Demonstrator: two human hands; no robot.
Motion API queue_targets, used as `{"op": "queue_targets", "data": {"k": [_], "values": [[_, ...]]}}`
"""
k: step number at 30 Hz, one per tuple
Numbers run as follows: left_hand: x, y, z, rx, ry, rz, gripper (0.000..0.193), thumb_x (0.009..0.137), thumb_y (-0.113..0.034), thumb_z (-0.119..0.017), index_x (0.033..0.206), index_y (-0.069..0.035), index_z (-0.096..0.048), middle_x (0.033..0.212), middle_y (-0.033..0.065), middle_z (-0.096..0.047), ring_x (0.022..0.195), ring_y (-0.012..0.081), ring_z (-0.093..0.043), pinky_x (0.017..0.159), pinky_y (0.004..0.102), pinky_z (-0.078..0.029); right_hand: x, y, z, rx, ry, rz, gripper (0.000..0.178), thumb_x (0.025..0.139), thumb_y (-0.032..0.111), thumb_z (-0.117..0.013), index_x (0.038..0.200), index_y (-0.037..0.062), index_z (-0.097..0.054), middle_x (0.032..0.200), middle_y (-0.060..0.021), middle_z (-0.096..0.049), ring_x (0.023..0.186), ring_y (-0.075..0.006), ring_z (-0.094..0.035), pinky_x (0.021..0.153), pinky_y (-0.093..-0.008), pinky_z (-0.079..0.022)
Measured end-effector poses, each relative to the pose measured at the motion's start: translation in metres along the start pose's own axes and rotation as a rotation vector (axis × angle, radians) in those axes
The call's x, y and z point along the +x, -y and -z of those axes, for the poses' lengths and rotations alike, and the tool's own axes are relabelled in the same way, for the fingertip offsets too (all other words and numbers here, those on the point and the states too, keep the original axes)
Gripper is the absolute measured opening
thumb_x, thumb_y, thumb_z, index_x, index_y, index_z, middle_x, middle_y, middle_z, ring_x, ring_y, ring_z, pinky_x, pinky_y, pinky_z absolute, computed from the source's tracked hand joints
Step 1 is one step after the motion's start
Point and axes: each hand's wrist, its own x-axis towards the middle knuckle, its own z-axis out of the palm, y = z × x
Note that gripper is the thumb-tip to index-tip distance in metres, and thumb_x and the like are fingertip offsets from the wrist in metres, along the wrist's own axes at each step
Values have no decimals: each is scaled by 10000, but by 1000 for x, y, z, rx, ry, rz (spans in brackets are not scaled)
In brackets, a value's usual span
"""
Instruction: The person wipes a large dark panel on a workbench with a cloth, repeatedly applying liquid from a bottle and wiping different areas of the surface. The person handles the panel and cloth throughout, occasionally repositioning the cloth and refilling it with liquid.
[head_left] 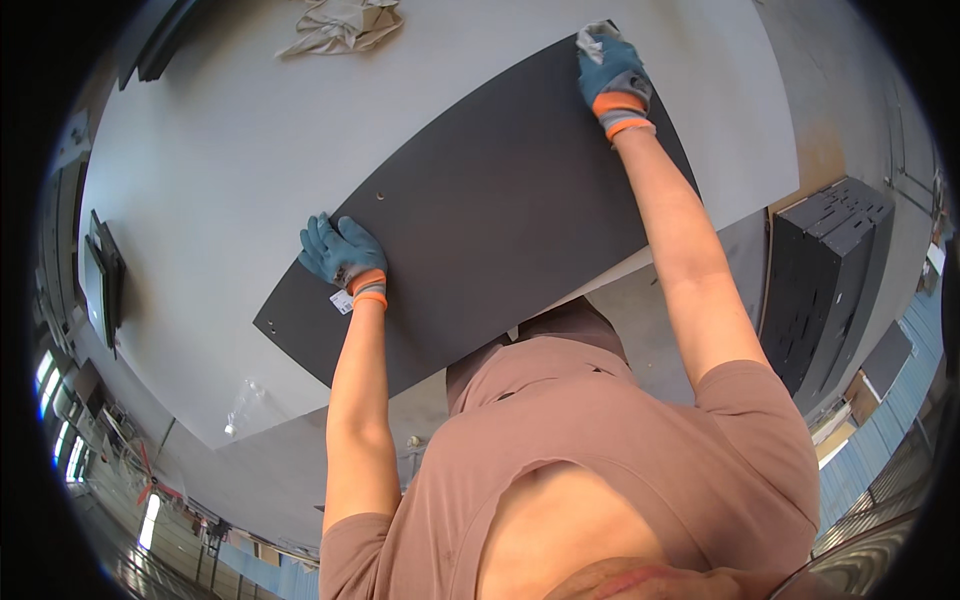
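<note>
A large dark grey panel lies slantwise on a pale worktable, its near edge by my body. Small holes show near its far edge and left corner. My left hand, in a blue and grey glove with an orange cuff, rests flat on the panel's left part, fingers stretched over the far edge. Beside that wrist is a small white label. At the panel's far right corner, my gloved right hand is closed round a white cloth, pressed to the corner. Its fingertips are partly hidden.
A crumpled beige cloth lies at the table's far side. Dark panels sit by the left edge, more at the far left. Clear plastic film lies at the near left. A stack of dark panels stands to the right.
</note>
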Motion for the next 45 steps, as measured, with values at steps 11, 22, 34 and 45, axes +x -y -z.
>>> {"op": "queue_targets", "data": {"k": [11,22,34,45], "values": [[1,-2,2,-21,-43,-15,448,1026,-358,-573,1309,-27,-676,1408,141,-658,1417,350,-502,1223,525,-292,-182,139,-101,136,408,510,273,961,201,-566,1197,111,-669,1259,-164,-670,1062,-326,-717,829,-499,-607],[6,-11,6,-45,-18,8,401,1010,-331,-591,1271,-40,-682,1397,148,-650,1405,372,-499,1208,548,-291,-53,53,-53,-135,25,282,146,952,171,-582,973,123,-719,978,-131,-732,984,-368,-699,847,-430,-569],[6,-8,7,-71,-17,-12,395,978,-294,-614,1260,-27,-681,1372,148,-647,1385,384,-497,1173,592,-296,-100,107,-87,-121,294,414,248,905,135,-630,1128,208,-710,1105,-103,-712,948,-373,-708,789,-489,-589],[9,-8,16,-99,-47,-50,333,939,-246,-664,1187,-24,-681,1326,133,-639,1319,385,-516,1125,579,-331,-113,84,-70,-257,343,535,217,920,119,-639,1103,215,-705,1144,-70,-704,893,-388,-717,736,-525,-590]]}}
